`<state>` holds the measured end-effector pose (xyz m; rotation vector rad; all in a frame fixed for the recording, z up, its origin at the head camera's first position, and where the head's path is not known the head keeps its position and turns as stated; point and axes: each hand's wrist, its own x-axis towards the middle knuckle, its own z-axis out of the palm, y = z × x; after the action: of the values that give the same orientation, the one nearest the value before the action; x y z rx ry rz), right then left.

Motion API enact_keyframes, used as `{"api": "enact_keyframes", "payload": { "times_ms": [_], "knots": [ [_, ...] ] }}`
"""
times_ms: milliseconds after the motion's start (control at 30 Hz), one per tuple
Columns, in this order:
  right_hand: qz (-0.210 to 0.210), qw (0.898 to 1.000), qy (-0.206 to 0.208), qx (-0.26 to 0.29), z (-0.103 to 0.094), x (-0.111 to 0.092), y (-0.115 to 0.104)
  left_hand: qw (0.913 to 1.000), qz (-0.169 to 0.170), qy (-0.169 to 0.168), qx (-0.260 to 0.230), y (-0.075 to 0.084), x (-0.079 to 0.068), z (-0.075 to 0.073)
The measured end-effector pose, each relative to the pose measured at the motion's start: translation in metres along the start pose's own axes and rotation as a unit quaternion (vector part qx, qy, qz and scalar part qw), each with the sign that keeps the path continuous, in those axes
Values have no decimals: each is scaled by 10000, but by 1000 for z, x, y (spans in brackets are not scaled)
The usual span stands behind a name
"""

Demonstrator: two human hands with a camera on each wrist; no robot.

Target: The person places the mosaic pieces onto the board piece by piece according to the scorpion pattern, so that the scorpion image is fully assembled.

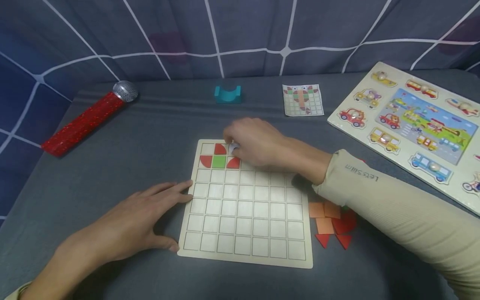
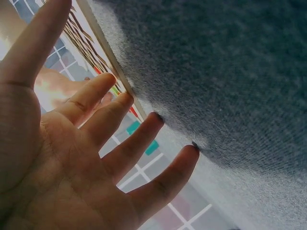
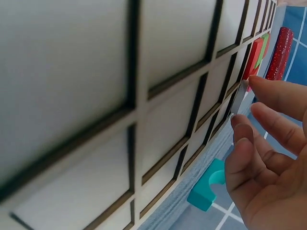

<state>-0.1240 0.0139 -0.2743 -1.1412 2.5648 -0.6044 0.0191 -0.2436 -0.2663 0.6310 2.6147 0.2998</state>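
Note:
A pale wooden grid board (image 1: 245,200) lies flat on the dark cloth. Near its top left corner sit red rounded tiles (image 1: 220,148) around a green square tile (image 1: 219,161). Over the top row, my right hand (image 1: 258,141) pinches a small whitish tile (image 3: 241,96) at the third cell, right of the upper red tile; the fingers partly hide it. Along the board's left edge, my left hand (image 1: 138,223) rests with fingers spread, fingertips and thumb touching the edge. Its fingers (image 2: 144,136) look extended in the left wrist view.
Right of the board lie loose orange square tiles (image 1: 324,226) and red triangle tiles (image 1: 344,241), partly under the right sleeve. Behind stand a teal notched block (image 1: 228,96) and a printed pattern card (image 1: 303,100). A vehicle puzzle (image 1: 406,125) lies right, a red microphone (image 1: 88,121) left.

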Motion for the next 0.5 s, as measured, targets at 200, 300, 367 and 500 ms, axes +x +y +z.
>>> {"api": "enact_keyframes", "payload": {
  "times_ms": [200,300,367,500],
  "knots": [
    [-64,9998,-58,168,0,-3,5,9998,149,124,-35,-2,0,0],
    [-96,9997,-70,201,-1,-5,7,9997,178,144,-46,-3,-1,0],
    [-112,9997,-75,222,-1,-5,7,9997,197,155,-50,-3,-1,0],
    [-107,9997,-113,203,0,-6,7,9997,181,139,-45,-3,-1,1]
  ]
}}
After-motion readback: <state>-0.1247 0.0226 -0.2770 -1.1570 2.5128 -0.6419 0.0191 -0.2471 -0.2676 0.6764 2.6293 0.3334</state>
